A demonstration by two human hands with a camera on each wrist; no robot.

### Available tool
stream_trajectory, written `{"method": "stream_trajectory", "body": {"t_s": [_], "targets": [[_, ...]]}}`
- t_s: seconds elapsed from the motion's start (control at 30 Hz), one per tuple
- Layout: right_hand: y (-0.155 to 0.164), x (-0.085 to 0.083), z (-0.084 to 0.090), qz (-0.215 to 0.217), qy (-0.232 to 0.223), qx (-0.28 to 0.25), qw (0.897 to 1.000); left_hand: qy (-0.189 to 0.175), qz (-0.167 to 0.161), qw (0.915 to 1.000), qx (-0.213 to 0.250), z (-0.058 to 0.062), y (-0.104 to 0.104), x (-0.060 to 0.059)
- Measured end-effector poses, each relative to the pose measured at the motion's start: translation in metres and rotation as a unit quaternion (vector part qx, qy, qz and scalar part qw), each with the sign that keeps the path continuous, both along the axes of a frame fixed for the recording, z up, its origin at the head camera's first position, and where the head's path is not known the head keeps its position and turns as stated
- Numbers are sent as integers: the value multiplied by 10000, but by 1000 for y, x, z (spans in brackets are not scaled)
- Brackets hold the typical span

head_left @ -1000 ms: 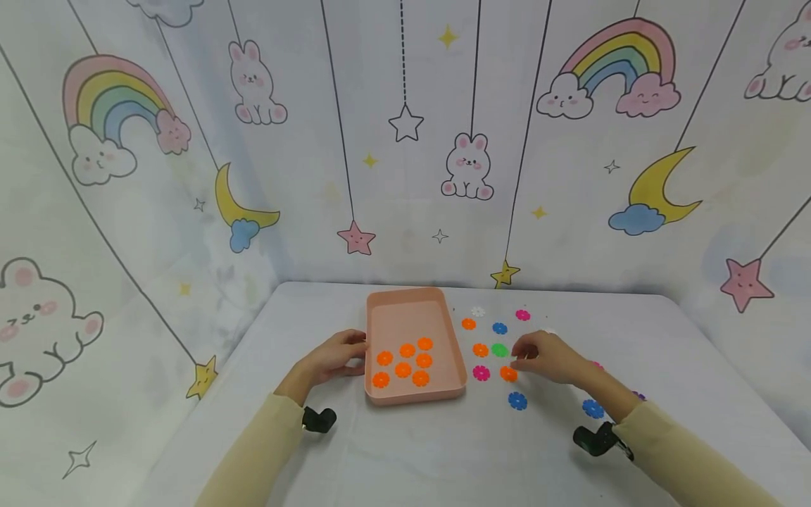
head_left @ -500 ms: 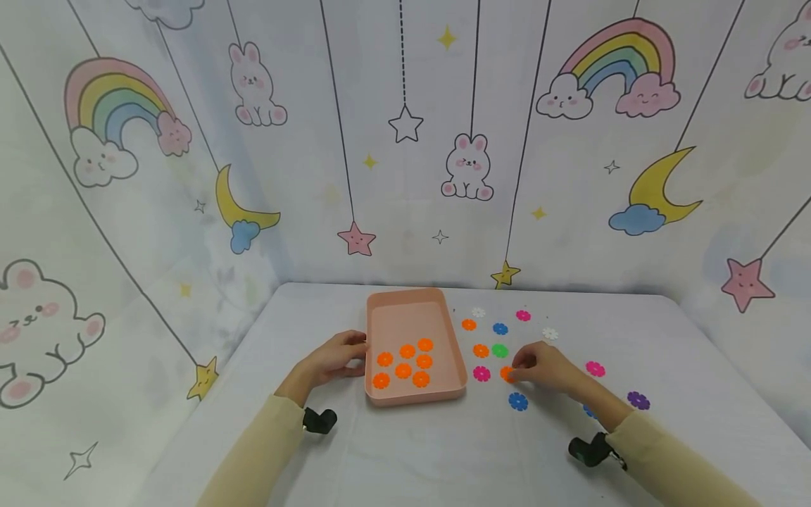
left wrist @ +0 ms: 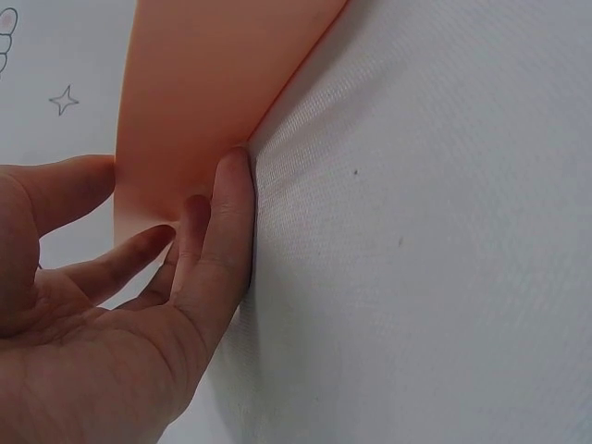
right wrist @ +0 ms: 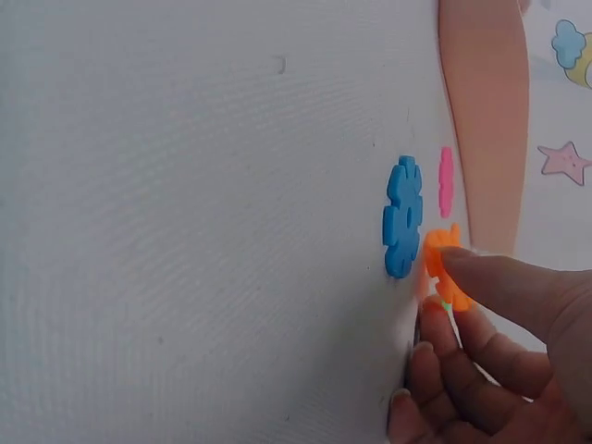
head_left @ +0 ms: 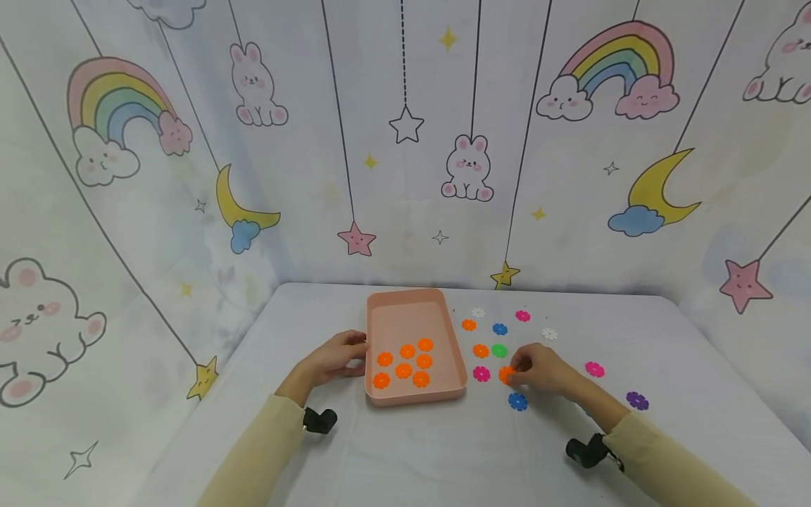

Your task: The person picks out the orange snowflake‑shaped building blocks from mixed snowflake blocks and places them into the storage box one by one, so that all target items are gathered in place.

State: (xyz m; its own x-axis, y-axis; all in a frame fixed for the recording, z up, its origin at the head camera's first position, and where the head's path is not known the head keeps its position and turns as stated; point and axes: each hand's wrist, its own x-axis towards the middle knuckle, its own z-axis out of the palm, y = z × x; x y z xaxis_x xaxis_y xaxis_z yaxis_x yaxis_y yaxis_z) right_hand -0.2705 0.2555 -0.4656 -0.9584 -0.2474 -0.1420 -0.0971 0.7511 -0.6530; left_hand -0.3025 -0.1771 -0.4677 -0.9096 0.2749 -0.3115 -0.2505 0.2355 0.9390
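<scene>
My right hand pinches an orange interlocking disc, flower-shaped with a notched rim. In the right wrist view the thumb lies on the near face of this orange disc, with fingertips behind it. A blue disc lies flat just beside it. At the left side of a peach tray, my left hand rests with its fingers against the outer wall. The left wrist view has the thumb at the tray wall and the other fingers loosely extended. Several orange discs lie inside the tray.
Right of the tray, more discs lie on the white cloth: green, pink, orange, blue and white. Farther right are another pink disc and a purple disc. A patterned curtain stands behind.
My right hand has come down and slightly nearer, onto the orange disc, and now pinches it. My left hand and the tray have stayed where they were.
</scene>
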Motion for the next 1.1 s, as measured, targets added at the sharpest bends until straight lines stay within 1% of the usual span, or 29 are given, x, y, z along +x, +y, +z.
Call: {"method": "stream_trajectory", "body": {"t_s": [0.1, 0.27, 0.43, 0.6, 0.73, 0.87, 0.97, 1.1], "targets": [[0, 2, 2, 128, 157, -52, 9998, -6, 5, 10000, 4, -1, 0, 0], [-2, 4, 11, 338, 248, -122, 9990, -20, 31, 10000, 24, 0, 0, 1], [-6, 3, 25, 478, 304, -246, 9981, 2, -12, 10000, -7, 2, 1, 2], [-17, -4, 43, 686, 456, -500, 9953, -31, 12, 9999, -103, 1, 1, 0], [-33, -11, 59, 934, 553, -747, 9913, -13, 15, 10000, -65, 1, 1, 0], [-58, -18, 72, 1095, 595, -916, 9880, -27, 40, 10000, -54, 1, 0, 1], [-80, -23, 77, 1240, 597, -1037, 9850, -46, 18, 9999, -122, 1, -1, 1], [-109, -31, 80, 1388, 478, -1127, 9827, -66, -14, 9999, -112, 2, 0, 1]]}}
